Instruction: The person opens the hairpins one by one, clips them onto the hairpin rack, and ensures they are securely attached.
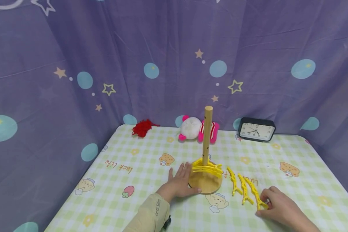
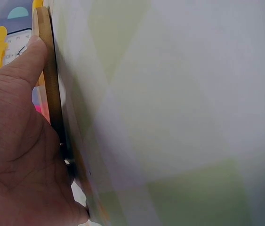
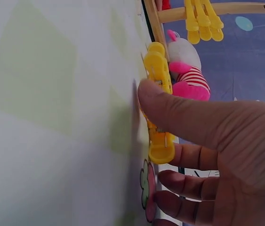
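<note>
A wooden stand has a round base (image 1: 205, 186) and an upright pole (image 1: 207, 135). Several yellow sprung clips (image 1: 207, 170) gather round the foot of the pole. My left hand (image 1: 178, 184) rests against the left side of the base, fingers stretched out, its thumb along the near rim. To the right of the stand, three yellow clips lie side by side. By its forked end, my right hand (image 1: 279, 206) pinches the rightmost clip (image 3: 158, 101) between thumb and fingers. The left clip (image 1: 233, 181) and the middle clip (image 1: 245, 188) lie untouched.
At the back of the cloth-covered table (image 1: 127, 193) are red yarn (image 1: 142, 128), a pink-and-white plush toy (image 1: 191, 128) and a black alarm clock (image 1: 256, 129). A purple curtain (image 1: 174, 42) hangs behind. The tall pole stands between the hands and the plush toy.
</note>
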